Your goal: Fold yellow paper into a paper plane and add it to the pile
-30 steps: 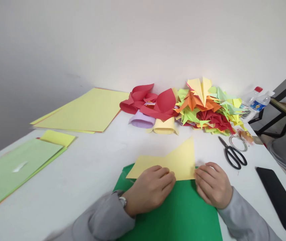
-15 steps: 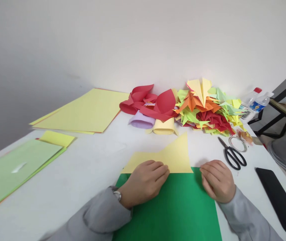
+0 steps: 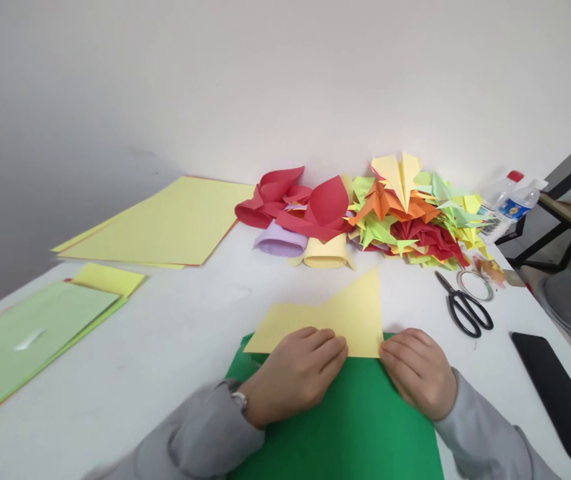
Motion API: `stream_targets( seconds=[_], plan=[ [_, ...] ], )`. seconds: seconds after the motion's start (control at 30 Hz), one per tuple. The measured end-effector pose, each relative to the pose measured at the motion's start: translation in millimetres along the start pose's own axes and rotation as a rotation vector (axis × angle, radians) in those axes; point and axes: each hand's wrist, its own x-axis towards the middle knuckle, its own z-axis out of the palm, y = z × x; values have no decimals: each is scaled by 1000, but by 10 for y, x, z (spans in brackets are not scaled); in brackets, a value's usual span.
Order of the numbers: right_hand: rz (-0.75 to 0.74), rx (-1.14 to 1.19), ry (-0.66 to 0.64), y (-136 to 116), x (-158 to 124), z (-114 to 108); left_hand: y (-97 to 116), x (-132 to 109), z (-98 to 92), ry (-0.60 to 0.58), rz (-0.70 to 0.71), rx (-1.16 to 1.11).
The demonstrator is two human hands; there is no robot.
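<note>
A pale yellow sheet [image 3: 350, 320] with a raised point at its right lies over the far edge of a green sheet [image 3: 355, 420]. My left hand [image 3: 300, 373], fingers curled together, rests on the near edge of the yellow sheet and holds it. At that sheet's lower right corner, my right hand [image 3: 418, 373] pinches the paper between closed fingertips. The thumbs of both hands are mostly hidden.
Behind are red paper rolls [image 3: 328, 207] and a pile of folded papers [image 3: 405, 220]. Scissors [image 3: 465, 310], tape [image 3: 475, 285], a black phone [image 3: 558, 400] and bottles [image 3: 518, 200] lie right. Large yellow sheets [image 3: 160, 227] and green sheets [image 3: 35, 333] are left.
The yellow sheet has come slightly nearer to me, and my left hand has shifted a little right. My right hand has moved left and taken hold of the sheet's corner.
</note>
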Motion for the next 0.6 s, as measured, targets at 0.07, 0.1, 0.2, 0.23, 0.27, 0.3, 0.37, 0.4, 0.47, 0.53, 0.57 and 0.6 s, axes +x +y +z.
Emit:
stream_targets(
  seconds=[0.07, 0.1, 0.2, 0.23, 0.27, 0.3, 0.37, 0.4, 0.47, 0.53, 0.57, 0.6],
  plan=[
    [0, 13, -10, -49, -13, 36, 73, 36, 7, -27, 18, -12],
    [-8, 21, -17, -76, -17, 52, 114, 51, 12, -36, 32, -20],
    [-12, 51, -27, -152, -12, 81, 214, 74, 31, -40, 64, -37],
    [-7, 63, -24, -169, -3, 84, 233, 73, 36, -40, 66, -41],
    [1, 75, -19, -181, 7, 84, 245, 70, 40, -39, 63, -45],
    [8, 86, -13, -187, 18, 83, 250, 65, 42, -40, 60, -49],
    [9, 102, -10, -191, 37, 79, 247, 56, 43, -43, 55, -59],
    [8, 104, -12, -191, 43, 77, 244, 52, 42, -46, 55, -62],
    [3, 100, -17, -194, 45, 77, 240, 49, 40, -51, 52, -66],
    [1, 94, -27, -202, 37, 83, 242, 50, 41, -50, 49, -70],
    [2, 90, -32, -207, 30, 87, 243, 51, 43, -48, 49, -71],
    [5, 85, -38, -211, 25, 92, 243, 53, 45, -45, 50, -71]
  ],
)
